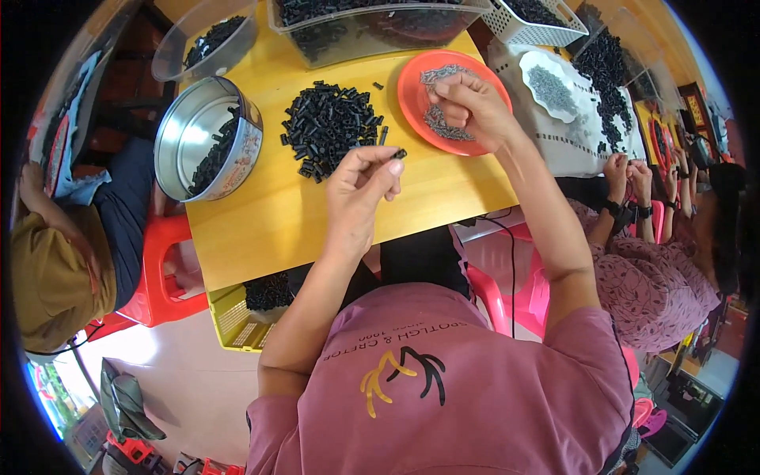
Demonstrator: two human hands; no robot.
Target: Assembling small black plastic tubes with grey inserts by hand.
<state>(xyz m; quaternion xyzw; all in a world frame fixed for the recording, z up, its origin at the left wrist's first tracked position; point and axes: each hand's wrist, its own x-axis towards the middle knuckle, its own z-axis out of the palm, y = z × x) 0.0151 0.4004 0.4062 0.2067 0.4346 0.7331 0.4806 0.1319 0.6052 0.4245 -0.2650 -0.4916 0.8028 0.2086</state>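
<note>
My left hand [360, 190] is raised over the near part of the yellow table [277, 229]. Its thumb and forefinger pinch a small black plastic tube [400, 153]. Higher and to the right, my right hand [476, 109] hovers over a red plate [406, 93] with small silvery metal pieces [447, 125] on it. The fingers of that hand are closed together; whatever lies between them is too small or hidden to make out. Left of the plate spreads a pile of short black tubes [328, 127], just beyond my left hand.
A round tin [176, 131] and a clear tub [166, 55], both with black parts, stand at left. Behind are a big clear bin [380, 46] and a white basket [546, 30]. A white dish [529, 75] holds metal bits. People sit at both sides; a red stool [162, 265] stands left.
</note>
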